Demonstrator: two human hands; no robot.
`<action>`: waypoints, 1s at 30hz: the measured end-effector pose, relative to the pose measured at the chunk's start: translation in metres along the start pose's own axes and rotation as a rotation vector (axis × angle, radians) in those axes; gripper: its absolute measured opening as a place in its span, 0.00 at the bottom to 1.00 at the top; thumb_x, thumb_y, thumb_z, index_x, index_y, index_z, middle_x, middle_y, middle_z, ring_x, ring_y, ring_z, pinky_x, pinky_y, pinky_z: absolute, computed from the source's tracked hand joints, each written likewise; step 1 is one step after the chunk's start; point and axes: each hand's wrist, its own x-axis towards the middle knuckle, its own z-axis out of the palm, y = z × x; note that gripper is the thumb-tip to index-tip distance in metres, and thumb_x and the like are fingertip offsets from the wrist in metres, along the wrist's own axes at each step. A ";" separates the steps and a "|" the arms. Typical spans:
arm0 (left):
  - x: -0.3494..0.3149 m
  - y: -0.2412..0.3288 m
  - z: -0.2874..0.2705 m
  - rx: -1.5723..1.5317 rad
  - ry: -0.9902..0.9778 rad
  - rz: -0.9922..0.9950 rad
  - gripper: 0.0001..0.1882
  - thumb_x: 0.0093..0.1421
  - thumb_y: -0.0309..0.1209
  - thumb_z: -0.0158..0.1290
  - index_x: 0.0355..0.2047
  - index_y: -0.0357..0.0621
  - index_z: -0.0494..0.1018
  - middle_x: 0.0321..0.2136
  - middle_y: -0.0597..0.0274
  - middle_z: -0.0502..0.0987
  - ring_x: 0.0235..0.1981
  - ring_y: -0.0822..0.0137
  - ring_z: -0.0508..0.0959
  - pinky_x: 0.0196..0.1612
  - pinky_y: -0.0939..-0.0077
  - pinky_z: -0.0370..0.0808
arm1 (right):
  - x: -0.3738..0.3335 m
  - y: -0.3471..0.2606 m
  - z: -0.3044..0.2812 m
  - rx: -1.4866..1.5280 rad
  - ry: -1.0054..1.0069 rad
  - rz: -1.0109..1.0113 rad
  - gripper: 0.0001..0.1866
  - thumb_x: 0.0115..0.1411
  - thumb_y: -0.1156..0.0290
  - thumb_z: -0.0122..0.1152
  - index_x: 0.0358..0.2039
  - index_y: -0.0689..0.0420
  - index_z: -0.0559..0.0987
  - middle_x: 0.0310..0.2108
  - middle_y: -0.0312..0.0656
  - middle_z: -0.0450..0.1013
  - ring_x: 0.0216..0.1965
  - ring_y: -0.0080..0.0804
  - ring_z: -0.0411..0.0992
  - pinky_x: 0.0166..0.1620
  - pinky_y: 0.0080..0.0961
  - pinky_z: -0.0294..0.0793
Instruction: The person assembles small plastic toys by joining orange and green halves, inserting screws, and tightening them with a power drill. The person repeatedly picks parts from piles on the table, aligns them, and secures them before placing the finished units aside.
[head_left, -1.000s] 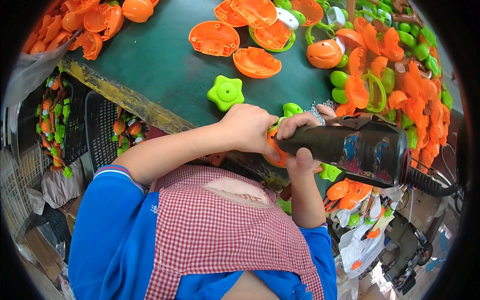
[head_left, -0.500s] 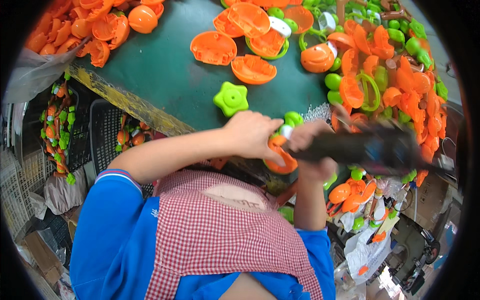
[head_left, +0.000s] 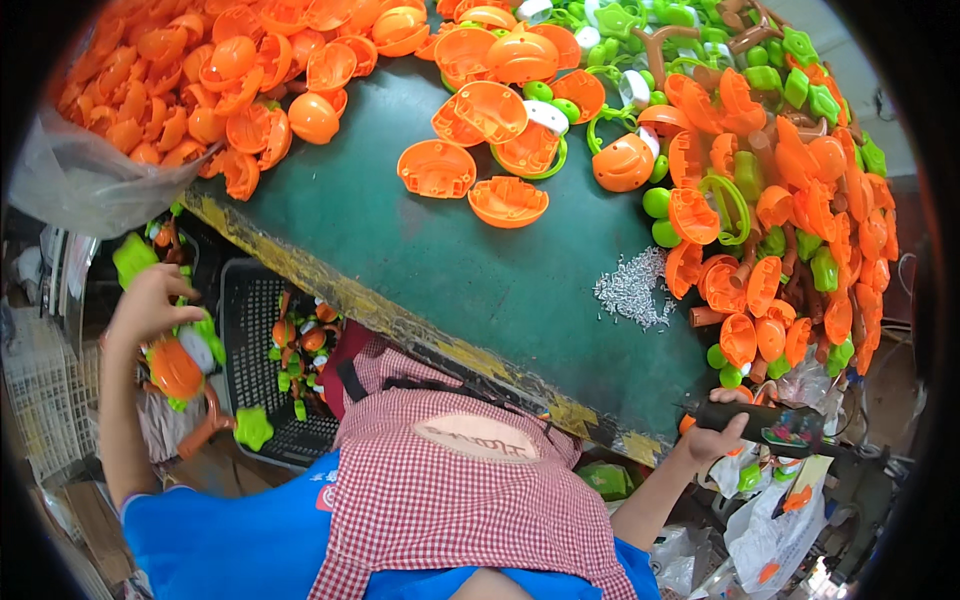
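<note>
My left hand [head_left: 155,305] is over the left side, past the table edge, with its fingers apart. Just below it is a toy figure with an orange body [head_left: 175,368], green parts, a brown forked piece [head_left: 206,425] and a green star [head_left: 253,428]. Whether the fingertips still touch it is hard to see. At the table's right front edge, my right hand [head_left: 716,437] is wrapped round a black power screwdriver [head_left: 785,428], whose tip points left. A small heap of silver screws [head_left: 637,287] lies on the green tabletop [head_left: 420,290].
Orange half shells [head_left: 190,90] heap at the far left beside a clear plastic bag [head_left: 95,185]. More shells [head_left: 800,190] and green parts pile along the right. A black crate [head_left: 290,430] with finished-looking figures stands below the yellow, worn table edge [head_left: 330,285].
My left hand has swung from the table's front edge to the far left, along with the toy figure. My right hand has drawn the screwdriver down and right, away from the figure.
</note>
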 end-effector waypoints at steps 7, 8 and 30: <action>0.157 0.257 0.006 -0.151 0.900 1.030 0.14 0.51 0.27 0.59 0.39 0.45 0.79 0.40 0.64 0.80 0.45 0.60 0.78 0.48 0.65 0.76 | 0.004 0.016 0.001 -0.421 0.437 -0.024 0.22 0.65 0.72 0.56 0.55 0.69 0.65 0.46 0.50 0.70 0.46 0.38 0.71 0.52 0.33 0.71; 0.179 0.289 0.003 -0.102 0.983 1.087 0.11 0.50 0.28 0.59 0.35 0.44 0.79 0.38 0.66 0.80 0.44 0.64 0.78 0.47 0.68 0.75 | 0.008 0.011 0.015 -0.593 0.454 -0.140 0.29 0.61 0.72 0.61 0.59 0.69 0.62 0.53 0.51 0.65 0.51 0.39 0.68 0.56 0.34 0.69; 0.244 0.280 -0.066 -1.214 0.527 0.779 0.09 0.63 0.31 0.56 0.34 0.37 0.76 0.32 0.69 0.75 0.31 0.78 0.71 0.38 0.81 0.68 | 0.267 0.164 0.388 -1.716 -0.536 -0.390 0.18 0.62 0.66 0.50 0.48 0.64 0.73 0.40 0.47 0.79 0.41 0.42 0.77 0.44 0.44 0.72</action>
